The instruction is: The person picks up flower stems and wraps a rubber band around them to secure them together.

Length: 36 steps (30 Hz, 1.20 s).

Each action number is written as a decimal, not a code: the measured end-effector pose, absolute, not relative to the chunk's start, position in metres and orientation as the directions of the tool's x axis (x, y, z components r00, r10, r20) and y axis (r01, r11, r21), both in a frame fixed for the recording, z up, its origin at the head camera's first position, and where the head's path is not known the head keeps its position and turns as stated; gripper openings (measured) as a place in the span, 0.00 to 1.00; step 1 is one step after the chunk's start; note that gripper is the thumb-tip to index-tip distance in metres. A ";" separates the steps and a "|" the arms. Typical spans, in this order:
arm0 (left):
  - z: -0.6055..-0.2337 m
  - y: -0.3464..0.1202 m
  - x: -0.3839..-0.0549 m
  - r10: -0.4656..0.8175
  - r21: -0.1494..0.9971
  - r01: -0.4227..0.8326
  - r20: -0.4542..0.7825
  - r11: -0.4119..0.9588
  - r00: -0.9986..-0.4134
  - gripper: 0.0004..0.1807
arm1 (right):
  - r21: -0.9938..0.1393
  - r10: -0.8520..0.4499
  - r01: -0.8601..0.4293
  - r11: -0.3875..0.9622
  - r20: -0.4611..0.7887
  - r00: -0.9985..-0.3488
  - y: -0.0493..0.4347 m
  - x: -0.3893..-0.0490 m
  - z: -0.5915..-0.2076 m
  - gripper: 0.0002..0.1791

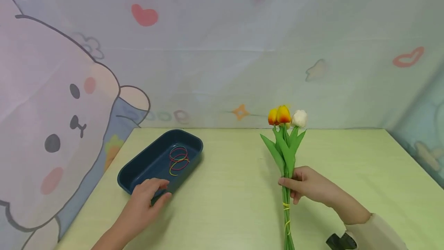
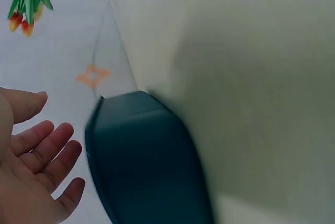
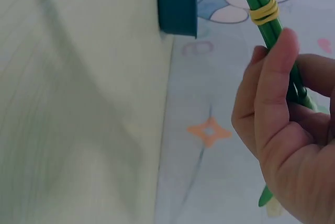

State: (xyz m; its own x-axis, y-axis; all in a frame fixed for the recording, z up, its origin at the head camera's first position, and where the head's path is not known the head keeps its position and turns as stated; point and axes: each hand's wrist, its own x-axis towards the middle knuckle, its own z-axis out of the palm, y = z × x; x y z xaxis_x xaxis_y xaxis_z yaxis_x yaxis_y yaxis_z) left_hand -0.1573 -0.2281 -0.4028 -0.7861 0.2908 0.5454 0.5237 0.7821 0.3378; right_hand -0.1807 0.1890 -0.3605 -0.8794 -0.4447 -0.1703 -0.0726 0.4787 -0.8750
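My right hand [image 1: 308, 186] grips a bunch of artificial tulips [image 1: 287, 149] by the stems, blooms upward. Its flowers are yellow-orange and white, above green leaves. Below the fingers, yellow rubber bands [image 3: 264, 12] wrap the stems in two places. My left hand [image 1: 143, 205] hovers at the near edge of a dark blue tray [image 1: 138, 161], fingers relaxed and thumb apart, holding nothing. Inside the tray lie several loose rubber bands [image 1: 178, 156] in red, yellow and green. In the left wrist view the tray's outer wall [image 2: 146, 161] shows beside the spread fingers.
A pale wooden table [image 1: 229, 203] carries the tray at its left. Behind the table's back edge hangs a cloth backdrop [image 1: 222, 49] printed with a bear, hearts and stars. A black strap piece [image 1: 341, 241] sits by the right sleeve.
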 end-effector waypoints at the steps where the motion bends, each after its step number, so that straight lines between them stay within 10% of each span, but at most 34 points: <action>1: -0.405 -0.232 -0.157 0.275 0.343 0.505 0.538 0.792 -0.797 0.14 | -0.875 -0.452 -0.070 0.479 -0.178 -0.874 0.190 -0.182 -0.364 0.18; 36: -0.425 -0.248 -0.149 0.159 0.333 0.304 0.397 0.893 -0.904 0.07 | -0.888 -0.421 0.058 0.455 -0.272 -0.865 0.204 -0.208 -0.437 0.19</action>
State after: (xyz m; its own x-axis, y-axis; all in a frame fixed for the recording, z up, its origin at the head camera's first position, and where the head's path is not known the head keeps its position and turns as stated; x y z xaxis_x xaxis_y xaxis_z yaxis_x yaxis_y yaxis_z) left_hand -0.1494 -0.2478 -0.4253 -0.9040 0.1594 0.3967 0.3037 0.8925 0.3335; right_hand -0.2081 0.2035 -0.4368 -0.8651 -0.4212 -0.2724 0.0580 0.4554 -0.8884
